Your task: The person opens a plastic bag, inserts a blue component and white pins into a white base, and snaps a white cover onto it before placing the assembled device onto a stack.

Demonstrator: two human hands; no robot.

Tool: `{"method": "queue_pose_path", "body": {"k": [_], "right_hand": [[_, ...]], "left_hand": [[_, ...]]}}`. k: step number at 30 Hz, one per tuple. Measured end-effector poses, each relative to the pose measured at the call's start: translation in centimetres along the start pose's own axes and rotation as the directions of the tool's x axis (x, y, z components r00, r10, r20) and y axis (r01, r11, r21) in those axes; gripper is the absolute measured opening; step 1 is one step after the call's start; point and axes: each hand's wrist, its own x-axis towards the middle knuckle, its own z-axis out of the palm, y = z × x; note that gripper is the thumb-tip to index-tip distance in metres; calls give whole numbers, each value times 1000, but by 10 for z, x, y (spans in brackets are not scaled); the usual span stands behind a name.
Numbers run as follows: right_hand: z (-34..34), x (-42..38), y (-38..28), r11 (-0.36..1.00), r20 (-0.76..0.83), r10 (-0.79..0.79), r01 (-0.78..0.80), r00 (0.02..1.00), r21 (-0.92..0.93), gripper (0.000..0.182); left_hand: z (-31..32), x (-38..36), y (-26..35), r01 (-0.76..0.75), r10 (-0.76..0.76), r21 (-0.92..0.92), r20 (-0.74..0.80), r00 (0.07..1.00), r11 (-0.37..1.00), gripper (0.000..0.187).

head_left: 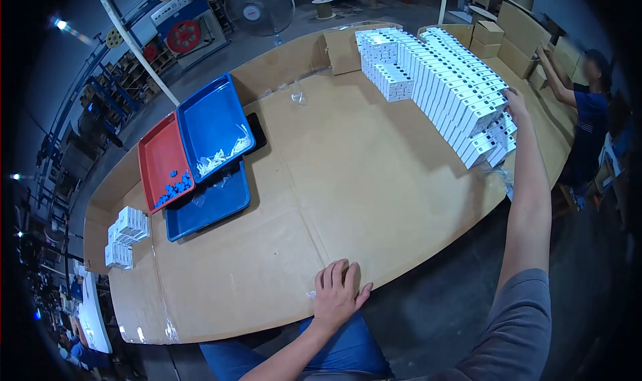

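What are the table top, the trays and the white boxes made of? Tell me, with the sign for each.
Table top: likely cardboard sheets, matte brown, with visible seams. Blue tray and red tray: probably plastic, smooth with moulded rims. White boxes, touched by the right hand: apparently printed paperboard, with sharp folded edges.

- One view only is given, taken from a camera worn on the head.
- The scene is looked at from above, forward and steeply down over the table [348, 180], whose near edge runs across the lower middle of the frame.
- A wide, fisheye field is shown: straight edges are bent and the corners are blacked out.
- The left hand [338, 294] is seen close, at lower centre; the right hand [516, 103] is seen farther off, at upper right.
- The workshop floor is taken in along the top.
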Motion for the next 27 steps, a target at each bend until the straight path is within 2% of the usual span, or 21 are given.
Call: {"method": "queue_pose_path", "body": {"k": [8,11,14,15,16,17,18,19,20,21,22,23,24,25,26,27], "right_hand": [[0,-15,-1,991,-2,51,-50,999,126,55],[-4,-24,-5,997,-32,62,-60,998,40,55],[-14,-22,6,975,-130,12,18,991,221,55],[-28,-1,22,996,-245,-92,89,965,-25,49],[-48,8,40,795,-273,-487,292,830,-531,43],[-53,16,58,776,-293,-580,407,760,-482,40],[-37,-26,42,792,-315,-599,487,736,-368,40],[-45,-30,72,366,-64,-916,761,396,-535,39],[-23,-112,37,760,-216,-631,539,745,-363,38],[-7,-153,40,826,-110,-551,523,827,-210,37],[5,-177,67,784,-78,-606,579,791,-223,37],[24,-233,61,690,33,-644,599,764,-408,37],[41,-261,92,761,73,-609,608,790,-227,35],[52,-307,102,729,164,-599,618,784,-294,33],[79,-382,74,703,219,-605,643,765,-303,32],[101,-451,40,728,257,-538,596,803,-339,31]], "left_hand": [[-1,0,0,-6,6,12,-2,1000,1000,56],[-1,0,1,-7,7,8,0,1000,1000,56],[-4,0,0,-15,16,-20,10,1000,1000,56],[-4,1,0,-15,16,-37,15,1000,999,56],[-7,0,-1,4,-3,-44,16,1000,999,56],[-8,-1,-1,11,-10,-35,28,1000,999,56],[-5,-2,-2,3,-1,-50,24,1000,999,56],[-3,-5,-4,5,-4,-58,19,1000,998,57],[1,-10,-6,11,-11,-83,-2,1000,997,56],[6,-14,-7,10,-13,-107,-28,1000,994,56],[4,-17,-6,9,-13,-71,-65,998,997,57],[5,-18,-8,20,-24,-56,-68,997,998,58],[6,-18,-9,15,-18,-50,-73,997,999,59],[8,-20,-7,19,-24,-59,-85,996,998,59],[11,-20,-10,12,-18,-69,-93,995,998,59],[11,-22,-10,-1,-8,-87,-99,995,996,60]]}}
